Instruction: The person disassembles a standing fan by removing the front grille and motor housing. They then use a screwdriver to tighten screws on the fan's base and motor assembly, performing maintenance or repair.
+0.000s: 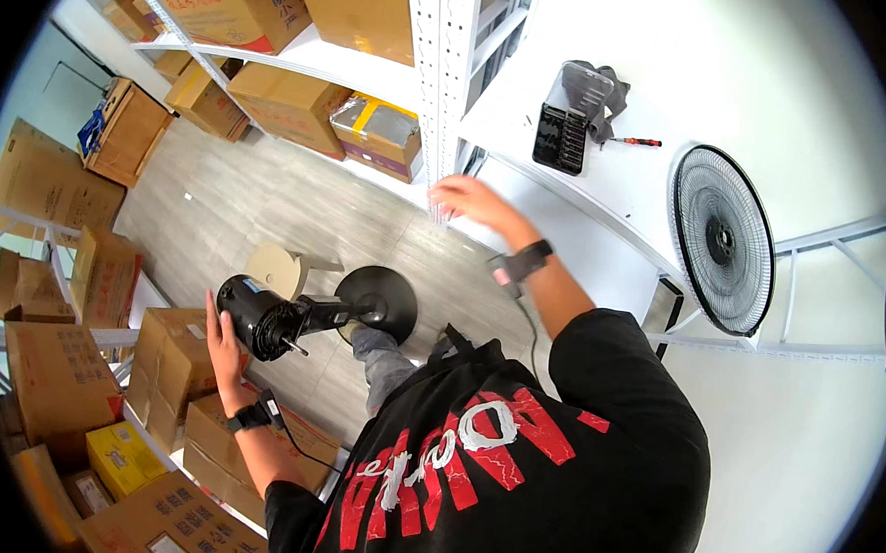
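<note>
My left hand lies with fingers stretched along the outer side of a black fan motor head, touching it. A metal shaft sticks out of the motor. The motor sits on a black stand pole with a round black base, which is on the floor by my foot. My right hand is raised near a white perforated shelf post, away from the fan. Its fingers are loosely bent and slightly blurred; nothing shows in them.
A round fan grille leans at the right of the white table. On the table lie a black bit case, a grey cloth and a red-black screwdriver. A beige stool stands behind the fan. Cartons fill the shelves.
</note>
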A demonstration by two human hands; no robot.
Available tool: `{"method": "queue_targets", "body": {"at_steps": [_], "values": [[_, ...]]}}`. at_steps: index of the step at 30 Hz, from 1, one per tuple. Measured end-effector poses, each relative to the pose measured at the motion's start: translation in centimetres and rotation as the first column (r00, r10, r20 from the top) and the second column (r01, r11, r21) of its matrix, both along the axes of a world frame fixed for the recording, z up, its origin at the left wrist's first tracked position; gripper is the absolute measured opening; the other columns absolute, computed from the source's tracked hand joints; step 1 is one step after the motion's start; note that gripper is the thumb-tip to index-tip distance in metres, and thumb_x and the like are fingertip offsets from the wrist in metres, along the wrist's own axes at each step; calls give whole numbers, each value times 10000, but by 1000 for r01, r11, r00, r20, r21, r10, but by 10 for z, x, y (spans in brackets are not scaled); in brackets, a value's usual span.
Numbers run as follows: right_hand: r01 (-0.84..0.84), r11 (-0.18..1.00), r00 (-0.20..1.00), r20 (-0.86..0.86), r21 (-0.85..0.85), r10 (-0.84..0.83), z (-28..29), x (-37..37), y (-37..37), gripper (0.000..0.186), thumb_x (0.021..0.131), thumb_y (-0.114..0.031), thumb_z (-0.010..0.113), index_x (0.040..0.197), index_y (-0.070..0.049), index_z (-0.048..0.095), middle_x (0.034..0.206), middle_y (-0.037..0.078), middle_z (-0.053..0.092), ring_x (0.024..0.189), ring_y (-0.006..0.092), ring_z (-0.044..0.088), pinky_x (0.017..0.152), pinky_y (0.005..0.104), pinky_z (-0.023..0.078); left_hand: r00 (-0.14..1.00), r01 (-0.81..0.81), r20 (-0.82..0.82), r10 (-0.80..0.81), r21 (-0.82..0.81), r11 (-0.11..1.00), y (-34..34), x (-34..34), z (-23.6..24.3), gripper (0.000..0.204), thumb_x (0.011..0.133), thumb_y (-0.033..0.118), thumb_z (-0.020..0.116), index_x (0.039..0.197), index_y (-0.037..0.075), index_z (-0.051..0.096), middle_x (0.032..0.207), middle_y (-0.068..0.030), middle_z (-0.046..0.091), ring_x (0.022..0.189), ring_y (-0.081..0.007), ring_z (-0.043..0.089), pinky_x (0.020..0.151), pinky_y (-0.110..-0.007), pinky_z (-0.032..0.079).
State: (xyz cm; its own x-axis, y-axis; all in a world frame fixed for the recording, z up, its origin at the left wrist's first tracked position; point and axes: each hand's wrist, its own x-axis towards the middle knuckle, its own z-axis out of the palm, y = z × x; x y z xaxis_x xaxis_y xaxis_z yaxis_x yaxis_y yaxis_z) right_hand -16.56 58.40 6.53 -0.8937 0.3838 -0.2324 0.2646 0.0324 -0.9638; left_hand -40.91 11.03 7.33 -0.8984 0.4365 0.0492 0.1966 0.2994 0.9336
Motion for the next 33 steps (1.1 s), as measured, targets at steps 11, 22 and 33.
{"method": "queue_targets", "body": {"at_steps": [11,22,33], "values": [[450,450,629,83,771,-773,-75,202,243,381,833,-312,648,1072,-16,677,1063,190,683,995,341,650,872,398,506,824,-280,527,208,60,958,-58,55,-100,518,990,250,543,1456,106,367,1431,-39,447,1308,-200,431,1013,-459,364],[451,304,355,144,839,-924,-72,166,257,449,808,-379,702,1060,-12,638,1013,197,689,968,365,654,836,453,520,840,-267,472,268,-70,961,-62,79,-64,421,975,265,576,1348,82,505,1267,-4,576,1108,-121,535,915,-333,428],[419,368,465,151,830,-872,-80,192,268,390,807,-377,708,994,-40,644,971,195,674,928,375,641,796,464,508,815,-217,520,258,-140,966,-51,88,-61,507,988,269,550,1403,22,395,1330,-80,532,1234,-224,513,965,-389,431]]}}
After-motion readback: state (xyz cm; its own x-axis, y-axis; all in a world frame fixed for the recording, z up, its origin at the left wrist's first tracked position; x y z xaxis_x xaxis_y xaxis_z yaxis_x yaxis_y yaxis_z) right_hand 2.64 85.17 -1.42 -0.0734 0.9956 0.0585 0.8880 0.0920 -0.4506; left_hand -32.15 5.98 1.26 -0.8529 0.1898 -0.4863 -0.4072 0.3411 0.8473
